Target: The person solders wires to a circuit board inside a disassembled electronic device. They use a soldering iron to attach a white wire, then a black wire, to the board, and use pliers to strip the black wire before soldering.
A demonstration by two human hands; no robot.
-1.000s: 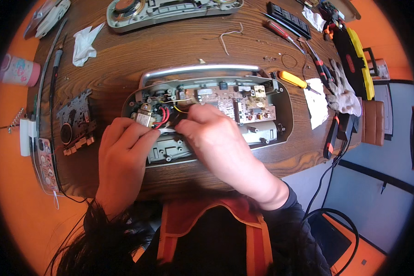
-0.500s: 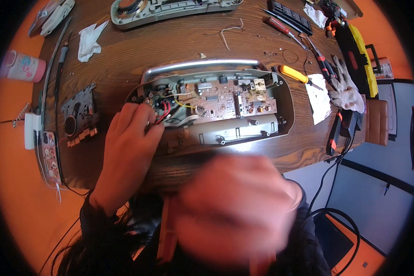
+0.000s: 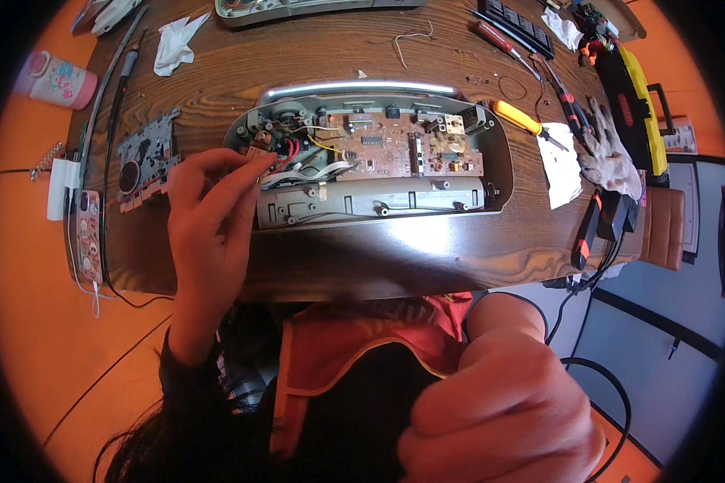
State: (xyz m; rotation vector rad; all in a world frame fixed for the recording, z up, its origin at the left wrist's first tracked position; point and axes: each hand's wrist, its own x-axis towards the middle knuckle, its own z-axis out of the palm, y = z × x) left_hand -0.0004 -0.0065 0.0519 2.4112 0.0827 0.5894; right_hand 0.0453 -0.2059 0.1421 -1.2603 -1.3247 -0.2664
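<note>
An opened grey radio casing [image 3: 503,161] lies on the dark wooden table. Inside it sits a brown circuit board [image 3: 387,161] with parts on its upper face. At the casing's left end, my left hand [image 3: 209,201] has thumb and forefinger closed together beside the red wires [image 3: 292,153] and a small component board. What the fingertips pinch, if anything, is too small to make out. My right hand [image 3: 503,410] is raised close to the camera at lower right, off the table. Its fingers are curled into a fist, and whatever lies inside is hidden.
Left of the casing lies a loose metal mechanism [image 3: 149,161]. To the right are a yellow-handled screwdriver [image 3: 517,117], a white tissue [image 3: 560,169], a work glove [image 3: 608,157] and a yellow-black toolbox [image 3: 640,113]. A red apron [image 3: 338,346] hangs below the table edge.
My right hand has moved right and down, away from the table edge. My left hand's fingers have lifted slightly and come together by the wires. The view has shifted a little.
</note>
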